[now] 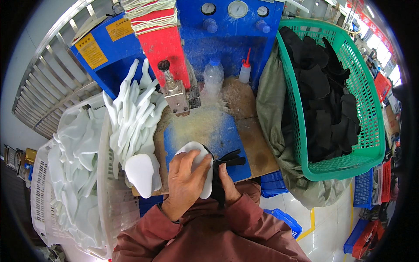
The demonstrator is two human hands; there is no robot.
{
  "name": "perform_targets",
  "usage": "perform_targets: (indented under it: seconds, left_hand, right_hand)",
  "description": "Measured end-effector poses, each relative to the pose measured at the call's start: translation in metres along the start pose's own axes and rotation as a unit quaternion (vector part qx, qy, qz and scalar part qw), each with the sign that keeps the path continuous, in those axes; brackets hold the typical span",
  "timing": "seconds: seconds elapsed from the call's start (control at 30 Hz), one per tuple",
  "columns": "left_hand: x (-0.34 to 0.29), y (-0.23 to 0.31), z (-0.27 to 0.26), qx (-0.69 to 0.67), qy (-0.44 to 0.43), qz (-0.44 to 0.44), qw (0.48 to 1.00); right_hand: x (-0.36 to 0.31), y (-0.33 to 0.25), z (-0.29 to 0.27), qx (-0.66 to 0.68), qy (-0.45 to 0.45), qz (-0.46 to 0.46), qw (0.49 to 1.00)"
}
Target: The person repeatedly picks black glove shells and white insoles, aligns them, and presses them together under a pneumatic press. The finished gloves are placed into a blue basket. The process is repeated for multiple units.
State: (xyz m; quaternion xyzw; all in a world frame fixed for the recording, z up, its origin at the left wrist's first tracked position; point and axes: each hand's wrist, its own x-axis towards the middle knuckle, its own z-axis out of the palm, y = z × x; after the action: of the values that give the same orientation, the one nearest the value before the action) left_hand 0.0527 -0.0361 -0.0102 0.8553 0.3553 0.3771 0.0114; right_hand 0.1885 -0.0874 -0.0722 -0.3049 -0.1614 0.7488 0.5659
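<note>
At the front edge of the work table I hold a white foot-shaped sole nearly upright. My left hand is closed over its broad face, fingers curled on the surface. A black flexible upper piece lies along the sole's right side, with its split ends sticking out to the right. My right hand pinches this black piece against the sole, thumb up; its other fingers are partly hidden. Left of my hands, another white sole rests in front of a heaped pile of white soles.
Ahead stands a blue machine with gauges and a red arm ending in a metal head. Behind the dusty blue mat are a clear bottle and a red-tipped bottle. White crate left; green basket of black pieces right.
</note>
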Motion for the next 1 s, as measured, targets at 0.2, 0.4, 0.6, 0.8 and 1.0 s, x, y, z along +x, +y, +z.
perform_targets:
  seconds: [0.2,0.4,0.6,0.8,1.0]
  left_hand:
    - [0.008,0.004,0.000,-0.027,-0.036,0.003,0.999]
    - [-0.006,-0.005,-0.002,-0.174,0.091,-0.235,0.952]
    - [-0.035,-0.016,-0.006,-0.363,-0.029,-0.425,0.829]
    - [-0.032,-0.022,0.002,-0.341,-0.031,-0.436,0.832]
    - [-0.030,-0.027,0.018,-0.392,-0.022,-0.455,0.800]
  right_hand:
    - [-0.002,0.000,0.004,-0.015,-0.006,-0.055,0.998]
    - [0.001,-0.014,-0.004,0.128,-0.051,-0.102,0.985]
    - [-0.003,-0.014,-0.012,0.054,-0.029,-0.051,0.997]
    - [-0.002,-0.007,-0.009,0.108,-0.069,-0.081,0.988]
    - [-0.004,-0.008,-0.010,0.115,-0.047,-0.079,0.989]
